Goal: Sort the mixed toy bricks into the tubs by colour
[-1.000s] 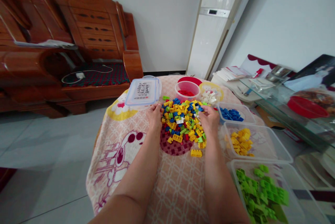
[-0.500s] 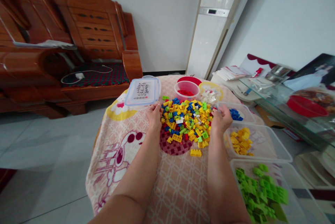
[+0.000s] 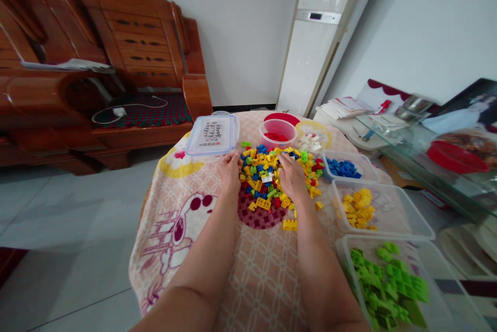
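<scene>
A mixed pile of toy building bricks (image 3: pixel 264 179), mostly yellow with blue, green, red and white ones, lies on the patterned tablecloth (image 3: pixel 264 270). My left hand (image 3: pixel 230 168) is at the pile's left edge, its fingers pinched together; whatever they hold is too small to make out. Over the middle of the pile, my right hand (image 3: pixel 292 176) reaches down with its fingers stretched out, touching bricks. A single yellow brick (image 3: pixel 289 225) lies in front of the pile, close to my right forearm.
Clear boxes along the right hold blue bricks (image 3: pixel 344 168), yellow bricks (image 3: pixel 357 209) and green bricks (image 3: pixel 388 283). Behind the pile stand a round tub (image 3: pixel 278 126) with red bricks and a heap of white bricks (image 3: pixel 309 142). A lidded box (image 3: pixel 213 135) is at back left.
My right hand has moved left from the pile's right edge to its middle, uncovering red bricks and the blue-brick box. My left hand has stayed in nearly the same place.
</scene>
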Available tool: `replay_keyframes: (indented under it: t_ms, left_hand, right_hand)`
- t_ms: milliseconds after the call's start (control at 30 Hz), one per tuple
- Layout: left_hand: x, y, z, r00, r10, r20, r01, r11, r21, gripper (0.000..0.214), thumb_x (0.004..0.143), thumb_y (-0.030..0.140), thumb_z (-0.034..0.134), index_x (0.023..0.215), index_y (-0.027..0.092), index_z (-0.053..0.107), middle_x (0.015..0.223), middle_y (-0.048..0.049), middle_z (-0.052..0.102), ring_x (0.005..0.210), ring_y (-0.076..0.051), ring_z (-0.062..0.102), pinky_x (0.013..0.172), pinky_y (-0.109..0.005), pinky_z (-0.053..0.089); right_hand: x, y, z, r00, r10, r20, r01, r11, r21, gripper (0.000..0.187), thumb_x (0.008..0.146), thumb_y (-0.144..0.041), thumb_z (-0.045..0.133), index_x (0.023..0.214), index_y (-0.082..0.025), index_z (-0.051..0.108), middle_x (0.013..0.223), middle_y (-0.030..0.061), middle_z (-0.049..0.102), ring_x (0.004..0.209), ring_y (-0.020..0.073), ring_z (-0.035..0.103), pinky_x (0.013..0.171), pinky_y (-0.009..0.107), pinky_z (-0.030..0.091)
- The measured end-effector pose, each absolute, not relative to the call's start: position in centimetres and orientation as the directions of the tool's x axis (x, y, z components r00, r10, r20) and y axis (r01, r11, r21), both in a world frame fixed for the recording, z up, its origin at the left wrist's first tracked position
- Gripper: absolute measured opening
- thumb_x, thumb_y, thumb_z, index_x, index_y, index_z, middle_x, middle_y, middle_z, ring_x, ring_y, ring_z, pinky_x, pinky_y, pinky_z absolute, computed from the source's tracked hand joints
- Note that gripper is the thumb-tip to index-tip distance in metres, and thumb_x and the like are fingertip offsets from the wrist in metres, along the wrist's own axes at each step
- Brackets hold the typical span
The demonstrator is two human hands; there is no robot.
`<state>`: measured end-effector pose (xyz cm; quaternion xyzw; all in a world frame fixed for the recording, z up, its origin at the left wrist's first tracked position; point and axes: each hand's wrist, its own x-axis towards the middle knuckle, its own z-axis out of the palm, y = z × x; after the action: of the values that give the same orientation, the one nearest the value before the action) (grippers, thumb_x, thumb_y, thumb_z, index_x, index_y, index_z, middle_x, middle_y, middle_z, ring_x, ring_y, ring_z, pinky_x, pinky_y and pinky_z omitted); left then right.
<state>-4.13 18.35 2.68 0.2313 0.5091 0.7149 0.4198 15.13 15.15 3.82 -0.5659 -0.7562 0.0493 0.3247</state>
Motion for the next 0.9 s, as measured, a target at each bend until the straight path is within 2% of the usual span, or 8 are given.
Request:
replay_keyframes:
  t_ms: [100,233,400,500,567,767,900]
  left_hand:
    - [-4.1,18.3,2.7,-0.54,0.835,-0.103,-0.37,-0.126,0.92,0.011,0.067,0.026,0.067,0.066,0.016,0.063,0.047,0.0061,0.051,0.038,-0.004,0.034,0.039,-0.017,0.022]
    - [-4.1,18.3,2.7,-0.541,0.835,-0.1,-0.372,-0.131,0.919,0.01,0.067,0.026,0.067,0.067,0.016,0.064,0.047,0.0061,0.051,0.038,-0.004,0.034,0.039,-0.017,0.022]
    - [-4.1,18.2,2.8,-0.538,0.837,-0.097,-0.373,-0.133,0.918,0.011,0.067,0.026,0.067,0.067,0.016,0.064,0.048,0.0062,0.051,0.038,-0.004,0.034,0.039,-0.017,0.022]
    - [-4.1,18.2,2.8,-0.533,0.84,-0.098,-0.372,-0.129,0.919,0.012,0.067,0.027,0.068,0.068,0.016,0.065,0.048,0.0062,0.051,0.038,-0.004,0.034,0.039,-0.017,0.022]
    - [-4.2,18.3,2.7,-0.535,0.839,-0.098,-0.372,-0.129,0.919,0.012,0.067,0.028,0.068,0.07,0.016,0.065,0.049,0.0061,0.051,0.038,-0.004,0.034,0.039,-0.017,0.022]
    - [-4.1,18.4,2.6,-0.541,0.835,-0.102,-0.367,-0.126,0.922,0.012,0.067,0.027,0.066,0.066,0.016,0.064,0.048,0.0058,0.051,0.038,-0.004,0.034,0.039,-0.018,0.022]
    - [-4.1,18.3,2.7,-0.529,0.842,-0.106,-0.379,-0.122,0.917,0.012,0.068,0.027,0.067,0.066,0.017,0.062,0.048,0.006,0.051,0.038,-0.004,0.034,0.04,-0.017,0.022]
  right_hand:
    - [15.6,15.4,3.8,-0.119,0.885,0.45,0.765,0.371,-0.527,0.04,0.085,-0.014,0.051,0.117,-0.018,0.074,0.124,0.0136,0.07,0.118,0.0272,0.064,0.107,0.043,0.05]
    - [15.9,15.4,4.0,-0.085,0.909,0.409,0.727,0.337,-0.598,0.031,0.078,-0.012,0.059,0.101,-0.018,0.078,0.108,0.0112,0.072,0.096,0.0236,0.068,0.092,0.038,0.056]
    - [15.4,14.9,4.3,-0.083,0.92,0.384,0.797,0.293,-0.528,0.031,0.083,-0.013,0.061,0.109,-0.018,0.078,0.111,0.0117,0.072,0.096,0.0238,0.068,0.093,0.037,0.053]
    - [15.2,14.7,4.4,-0.093,0.923,0.373,0.842,0.273,-0.466,0.026,0.086,-0.016,0.062,0.106,-0.019,0.078,0.109,0.0118,0.073,0.099,0.0246,0.068,0.094,0.037,0.052]
    - [15.1,14.7,4.4,-0.087,0.923,0.375,0.842,0.269,-0.468,0.024,0.085,-0.016,0.062,0.102,-0.02,0.079,0.105,0.0103,0.074,0.096,0.0234,0.068,0.092,0.035,0.052]
    - [15.3,14.8,4.6,0.057,0.896,0.44,0.719,0.269,-0.641,0.019,0.079,-0.019,0.06,0.085,-0.021,0.078,0.091,0.0069,0.076,0.082,0.0201,0.068,0.085,0.033,0.055]
    - [16.2,15.0,4.6,0.31,0.84,0.446,0.486,0.263,-0.834,0.018,0.073,-0.028,0.063,0.081,-0.018,0.076,0.085,0.0071,0.076,0.078,0.022,0.071,0.081,0.035,0.058]
